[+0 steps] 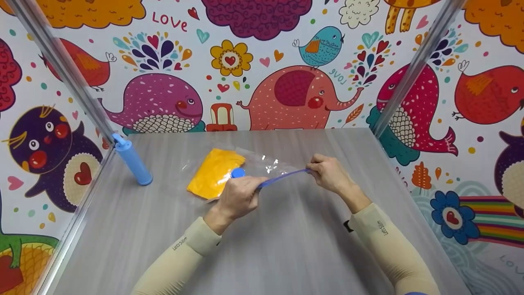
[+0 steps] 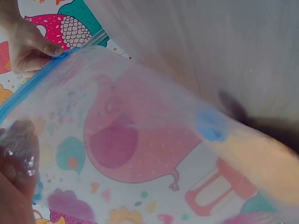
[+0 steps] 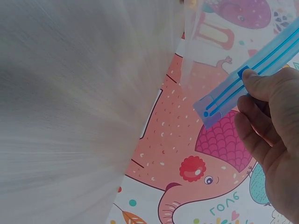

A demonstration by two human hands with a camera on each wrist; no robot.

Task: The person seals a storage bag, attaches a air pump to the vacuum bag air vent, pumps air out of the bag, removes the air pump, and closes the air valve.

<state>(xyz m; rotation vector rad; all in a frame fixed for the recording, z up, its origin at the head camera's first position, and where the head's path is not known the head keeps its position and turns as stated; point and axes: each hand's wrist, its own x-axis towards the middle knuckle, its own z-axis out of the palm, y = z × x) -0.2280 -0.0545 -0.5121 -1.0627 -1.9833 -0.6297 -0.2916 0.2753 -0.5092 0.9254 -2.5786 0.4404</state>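
A clear zip bag (image 1: 262, 157) with a folded orange-yellow cloth (image 1: 213, 168) inside is held up off the table at its blue zip edge (image 1: 284, 176). My left hand (image 1: 239, 196) grips the near part of that edge, bunching the clear plastic. At the far end of the zip, my right hand (image 1: 327, 172) pinches the strip, thumb on a small blue slider (image 3: 243, 71) in the right wrist view. A round blue valve (image 1: 238, 173) shows on the bag beside the cloth. In the left wrist view the clear film (image 2: 140, 140) spreads wide between the hands.
A light blue hand pump (image 1: 133, 162) stands tilted in view at the table's left side. The grey wood-grain table (image 1: 286, 246) is bounded by printed wall panels (image 1: 229, 98) and metal posts (image 1: 413, 73).
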